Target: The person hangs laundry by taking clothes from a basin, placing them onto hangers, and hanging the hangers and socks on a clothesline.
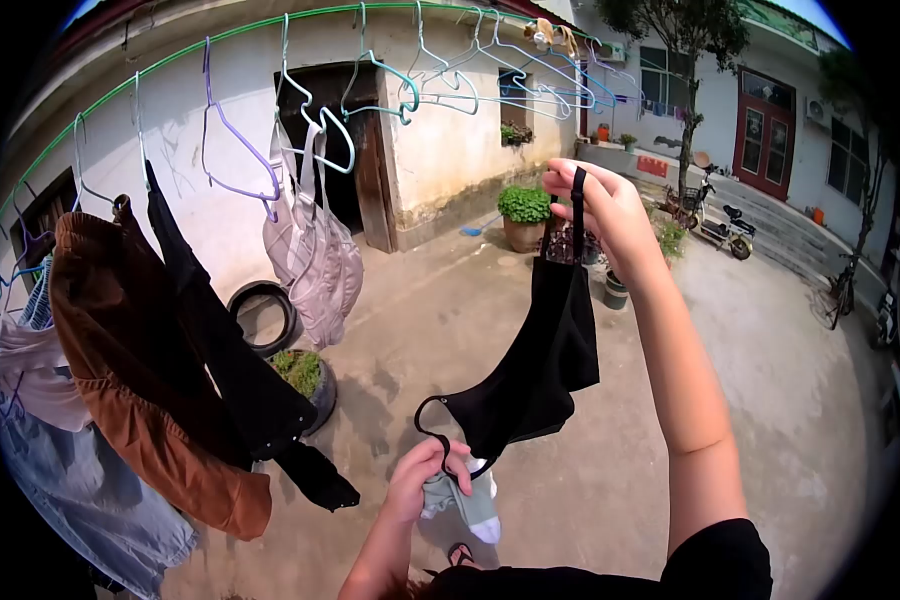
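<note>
A black bra (535,360) hangs stretched between my two hands in front of me. My right hand (610,215) is raised, its fingers closed on one shoulder strap at the top. Lower down, my left hand (420,480) grips the other strap, which loops up above the fingers. Grey-green socks (460,500) with white toes dangle from the same left hand. To the left, on a green line (240,40), hang a pale pink bag-like item (310,250), a black garment (240,360) and brown trousers (135,370).
Several bare hangers, among them a purple hanger (235,130), hang along the line. Blue jeans (80,490) are at far left. A tyre (288,315), a planter (322,395) and a potted plant (522,235) stand on the concrete. A scooter (725,225) is parked at back right.
</note>
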The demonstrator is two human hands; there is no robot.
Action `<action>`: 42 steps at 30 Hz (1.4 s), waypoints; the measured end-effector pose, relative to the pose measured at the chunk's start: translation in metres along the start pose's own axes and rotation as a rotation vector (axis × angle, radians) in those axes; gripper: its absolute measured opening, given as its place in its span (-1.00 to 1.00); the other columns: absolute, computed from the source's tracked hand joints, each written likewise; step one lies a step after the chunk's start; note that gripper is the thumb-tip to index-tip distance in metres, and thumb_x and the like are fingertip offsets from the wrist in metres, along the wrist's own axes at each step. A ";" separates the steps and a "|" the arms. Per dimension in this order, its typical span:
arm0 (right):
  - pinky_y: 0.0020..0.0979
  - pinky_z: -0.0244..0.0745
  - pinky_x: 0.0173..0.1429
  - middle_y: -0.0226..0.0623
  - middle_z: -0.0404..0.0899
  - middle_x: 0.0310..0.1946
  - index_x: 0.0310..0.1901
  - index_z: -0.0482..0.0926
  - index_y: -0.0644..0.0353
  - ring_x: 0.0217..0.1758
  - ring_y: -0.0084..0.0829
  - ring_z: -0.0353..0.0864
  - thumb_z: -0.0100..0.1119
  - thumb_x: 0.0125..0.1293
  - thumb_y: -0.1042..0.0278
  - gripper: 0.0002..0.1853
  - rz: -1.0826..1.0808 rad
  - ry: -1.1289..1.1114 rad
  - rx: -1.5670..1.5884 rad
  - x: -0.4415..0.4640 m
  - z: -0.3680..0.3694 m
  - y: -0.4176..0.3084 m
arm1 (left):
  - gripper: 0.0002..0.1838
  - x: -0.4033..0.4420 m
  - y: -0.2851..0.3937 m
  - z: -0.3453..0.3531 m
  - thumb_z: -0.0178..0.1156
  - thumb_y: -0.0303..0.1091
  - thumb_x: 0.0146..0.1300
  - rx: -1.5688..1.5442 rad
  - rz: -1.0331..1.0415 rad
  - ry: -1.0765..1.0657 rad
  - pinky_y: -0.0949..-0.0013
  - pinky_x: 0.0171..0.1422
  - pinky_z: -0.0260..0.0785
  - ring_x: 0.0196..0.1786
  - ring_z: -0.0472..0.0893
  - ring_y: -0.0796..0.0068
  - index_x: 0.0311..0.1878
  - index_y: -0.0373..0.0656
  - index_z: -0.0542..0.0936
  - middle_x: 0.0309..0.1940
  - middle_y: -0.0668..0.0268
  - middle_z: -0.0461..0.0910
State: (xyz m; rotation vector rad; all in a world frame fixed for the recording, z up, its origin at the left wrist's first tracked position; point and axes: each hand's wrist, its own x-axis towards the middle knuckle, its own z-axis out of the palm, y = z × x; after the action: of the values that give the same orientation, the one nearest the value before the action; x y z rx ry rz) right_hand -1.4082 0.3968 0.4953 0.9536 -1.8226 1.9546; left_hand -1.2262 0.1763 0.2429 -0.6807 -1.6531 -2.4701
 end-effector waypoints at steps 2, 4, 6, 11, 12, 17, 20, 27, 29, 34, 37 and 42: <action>-0.38 0.46 0.14 -0.23 0.58 -0.05 0.09 0.51 0.35 0.06 -0.44 0.56 0.14 0.31 -0.03 -0.44 -0.012 -0.072 -0.028 0.049 0.018 -0.025 | -0.64 0.038 0.014 -0.010 -0.23 -0.51 0.24 0.030 0.040 -0.025 0.29 -0.17 0.48 -0.36 0.61 0.21 0.05 -0.41 0.40 -0.43 -0.03 0.58; -0.34 0.44 0.17 -0.20 0.54 0.01 0.12 0.48 0.34 0.13 -0.41 0.51 0.18 0.24 -0.13 -0.34 -0.042 -0.059 -0.166 0.095 0.037 -0.039 | -0.68 0.070 0.019 -0.021 -0.20 -0.62 0.26 -0.040 0.053 -0.033 0.28 -0.16 0.49 -0.35 0.61 0.26 0.04 -0.38 0.43 -0.43 0.03 0.58; -0.28 0.44 0.19 -0.23 0.52 0.02 0.08 0.49 0.33 0.14 -0.44 0.49 0.16 0.22 -0.19 -0.33 -0.009 0.011 -0.385 0.135 0.057 -0.049 | -0.73 0.098 0.012 -0.038 -0.14 -0.59 0.32 -0.021 0.123 -0.050 0.27 -0.17 0.49 -0.35 0.61 0.29 0.03 -0.34 0.44 -0.45 0.07 0.57; -0.34 0.66 -0.27 -0.16 0.51 -0.27 -0.19 0.49 0.38 -0.36 -0.43 0.57 0.20 0.20 -0.20 -0.38 0.109 -0.104 -0.322 0.207 0.087 -0.012 | -0.78 0.145 0.009 -0.066 0.02 -0.47 0.37 0.061 0.194 0.078 0.30 -0.21 0.48 -0.39 0.57 0.38 0.03 -0.30 0.47 -0.49 0.19 0.54; -0.40 0.66 -0.38 -0.15 0.52 -0.33 -0.24 0.48 0.38 -0.48 -0.43 0.56 0.25 0.18 -0.17 -0.40 0.120 -0.095 -0.230 0.206 0.094 -0.006 | -0.74 0.151 0.008 -0.070 0.07 -0.49 0.36 0.015 0.227 0.055 0.37 -0.13 0.44 -0.36 0.58 0.44 0.09 -0.30 0.45 -0.47 0.26 0.55; -0.58 0.34 -0.50 -0.11 0.53 -0.19 0.01 0.37 0.49 -0.16 -0.36 0.68 0.21 0.19 0.36 -0.56 0.229 -0.388 -0.063 0.209 0.088 0.029 | -0.67 0.183 0.017 -0.095 0.11 -0.43 0.34 0.071 0.228 0.174 0.39 -0.15 0.43 -0.38 0.56 0.49 0.12 -0.31 0.38 -0.50 0.28 0.54; -0.62 0.33 -0.50 -0.12 0.54 -0.12 0.07 0.38 0.48 -0.15 -0.42 0.68 0.12 0.23 0.41 -0.58 0.243 -0.449 -0.161 0.215 0.060 0.029 | -0.69 0.215 0.028 -0.092 0.10 -0.43 0.34 0.203 0.179 0.243 0.46 -0.15 0.39 -0.38 0.54 0.53 0.10 -0.29 0.36 -0.50 0.27 0.55; -0.71 0.36 -0.50 -0.27 0.65 -0.32 0.09 0.49 0.34 -0.34 -0.65 0.65 0.08 0.30 0.33 -0.63 0.184 -0.483 -0.535 0.245 -0.008 0.014 | -0.70 0.322 0.053 -0.088 0.08 -0.17 0.38 0.215 0.227 0.424 0.45 -0.38 0.39 -0.49 0.55 0.47 -0.13 -0.27 0.47 -0.52 0.21 0.54; -0.67 0.41 -0.52 -0.23 0.66 -0.31 0.12 0.47 0.36 -0.34 -0.62 0.66 0.08 0.31 0.32 -0.60 0.122 -0.495 -0.594 0.248 -0.021 0.005 | -0.63 0.356 0.071 -0.098 0.10 -0.09 0.33 0.263 0.210 0.433 0.43 -0.37 0.41 -0.48 0.56 0.46 -0.18 -0.28 0.50 -0.45 0.18 0.57; -0.70 0.37 -0.54 -0.15 0.68 -0.33 0.02 0.53 0.39 -0.38 -0.58 0.67 0.18 0.24 0.27 -0.60 0.057 -0.509 -0.653 0.258 -0.056 -0.013 | -0.52 0.432 0.116 -0.141 0.17 0.05 0.23 0.281 0.119 0.447 0.37 -0.29 0.46 -0.39 0.57 0.47 -0.15 -0.27 0.57 -0.29 0.20 0.66; -0.71 0.33 -0.58 -0.16 0.68 -0.37 -0.10 0.59 0.41 -0.42 -0.58 0.67 0.19 0.23 0.26 -0.66 0.017 -0.464 -0.712 0.262 -0.070 -0.023 | -0.47 0.460 0.155 -0.157 0.18 0.08 0.22 0.373 0.225 0.468 0.42 -0.17 0.43 -0.31 0.55 0.50 -0.06 -0.27 0.59 -0.21 0.24 0.67; -0.71 0.29 -0.66 -0.16 0.67 -0.42 -0.15 0.61 0.44 -0.52 -0.66 0.62 0.17 0.25 0.26 -0.66 0.061 -0.528 -0.795 0.260 -0.075 -0.051 | -0.35 0.480 0.215 -0.168 0.20 0.18 0.18 0.584 0.424 0.508 0.44 -0.15 0.40 -0.29 0.54 0.48 0.02 -0.28 0.58 -0.14 0.22 0.65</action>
State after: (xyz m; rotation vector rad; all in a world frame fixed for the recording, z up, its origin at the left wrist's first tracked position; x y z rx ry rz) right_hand -1.5860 0.4206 0.7036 1.1707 -2.6091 0.8426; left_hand -1.6405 0.0177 0.5711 -0.2540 -1.6698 -1.5755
